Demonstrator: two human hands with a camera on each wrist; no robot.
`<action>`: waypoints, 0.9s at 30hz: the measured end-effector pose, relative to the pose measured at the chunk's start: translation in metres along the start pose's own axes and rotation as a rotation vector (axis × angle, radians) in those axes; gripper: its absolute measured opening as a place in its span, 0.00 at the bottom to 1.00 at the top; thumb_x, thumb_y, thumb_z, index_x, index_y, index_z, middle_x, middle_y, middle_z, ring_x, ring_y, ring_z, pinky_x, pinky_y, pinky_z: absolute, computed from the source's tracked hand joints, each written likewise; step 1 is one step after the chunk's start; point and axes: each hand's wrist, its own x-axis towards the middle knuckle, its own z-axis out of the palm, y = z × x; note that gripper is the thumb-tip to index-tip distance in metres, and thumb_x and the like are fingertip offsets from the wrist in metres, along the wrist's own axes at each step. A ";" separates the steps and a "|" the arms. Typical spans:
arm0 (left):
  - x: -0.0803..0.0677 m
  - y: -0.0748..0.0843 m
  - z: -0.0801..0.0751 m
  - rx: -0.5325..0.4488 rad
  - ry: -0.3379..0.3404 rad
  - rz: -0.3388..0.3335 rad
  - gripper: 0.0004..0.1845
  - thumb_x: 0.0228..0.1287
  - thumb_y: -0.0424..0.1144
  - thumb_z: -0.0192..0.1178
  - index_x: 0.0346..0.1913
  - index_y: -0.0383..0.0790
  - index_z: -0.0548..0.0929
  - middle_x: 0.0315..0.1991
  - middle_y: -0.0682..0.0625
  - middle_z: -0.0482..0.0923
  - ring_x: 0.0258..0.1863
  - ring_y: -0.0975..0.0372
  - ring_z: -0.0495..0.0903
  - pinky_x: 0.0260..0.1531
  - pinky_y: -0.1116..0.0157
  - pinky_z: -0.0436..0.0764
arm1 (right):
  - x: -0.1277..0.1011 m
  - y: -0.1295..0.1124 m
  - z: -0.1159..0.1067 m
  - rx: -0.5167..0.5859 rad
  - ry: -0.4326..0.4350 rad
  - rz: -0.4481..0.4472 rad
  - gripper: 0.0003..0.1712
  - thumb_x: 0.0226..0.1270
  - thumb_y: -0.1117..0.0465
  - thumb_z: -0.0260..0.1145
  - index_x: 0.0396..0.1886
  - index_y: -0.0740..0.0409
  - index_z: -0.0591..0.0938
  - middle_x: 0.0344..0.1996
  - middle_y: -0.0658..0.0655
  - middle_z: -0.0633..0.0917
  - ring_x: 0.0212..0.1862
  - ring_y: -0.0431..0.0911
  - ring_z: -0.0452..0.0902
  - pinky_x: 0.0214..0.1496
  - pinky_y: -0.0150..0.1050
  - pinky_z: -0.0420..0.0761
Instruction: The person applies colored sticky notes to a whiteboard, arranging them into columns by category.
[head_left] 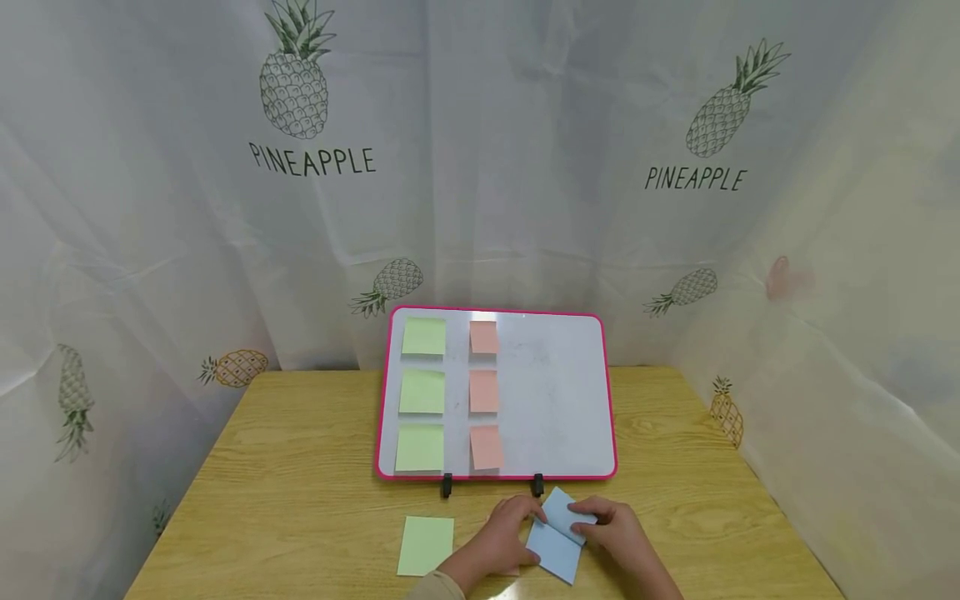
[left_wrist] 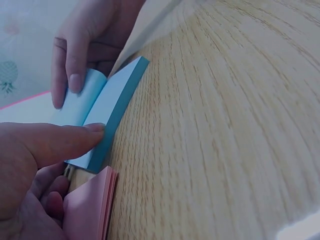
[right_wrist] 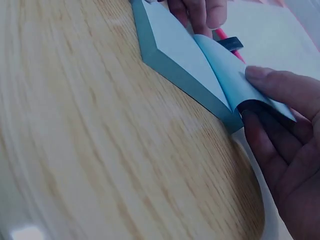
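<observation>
A pad of blue sticky notes [head_left: 555,557] lies at the front of the table, its thick edge showing in both wrist views. My left hand [head_left: 504,537] grips the pad, with the thumb [left_wrist: 82,142] on its near side and fingers at the far side. The top blue sheet [right_wrist: 220,60] is peeled up and bent back, still joined to the pad along one line. My right hand [head_left: 621,537] pinches that sheet between thumb and fingers. Below my left hand is a pad of pink sticky notes [left_wrist: 87,205], mostly hidden in the head view.
A pink-framed whiteboard [head_left: 555,392] stands behind on two black feet [head_left: 537,485]. It bears a column of green notes [head_left: 422,392] and a column of pink notes [head_left: 483,392]. A green pad [head_left: 426,546] lies left of my left hand. A pineapple-print curtain [head_left: 510,167] surrounds the table.
</observation>
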 end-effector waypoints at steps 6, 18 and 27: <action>0.001 0.000 0.000 0.027 -0.007 0.004 0.25 0.42 0.33 0.79 0.44 0.52 0.79 0.57 0.56 0.73 0.58 0.59 0.67 0.61 0.60 0.65 | 0.000 -0.003 0.006 -0.030 0.162 0.066 0.16 0.49 0.70 0.76 0.40 0.65 0.88 0.39 0.59 0.87 0.34 0.39 0.75 0.34 0.31 0.77; 0.002 0.000 0.003 0.063 -0.005 -0.013 0.27 0.39 0.35 0.81 0.44 0.51 0.79 0.56 0.57 0.73 0.59 0.59 0.67 0.62 0.59 0.64 | 0.001 -0.006 0.015 -0.006 0.312 0.128 0.12 0.50 0.72 0.74 0.38 0.65 0.88 0.35 0.55 0.86 0.30 0.43 0.74 0.30 0.32 0.77; 0.005 -0.002 0.004 0.065 -0.017 -0.053 0.27 0.40 0.37 0.81 0.44 0.53 0.79 0.56 0.58 0.72 0.60 0.59 0.66 0.62 0.57 0.64 | 0.002 -0.008 0.016 -0.017 0.345 0.167 0.11 0.53 0.72 0.72 0.39 0.65 0.88 0.34 0.54 0.84 0.31 0.44 0.72 0.29 0.32 0.75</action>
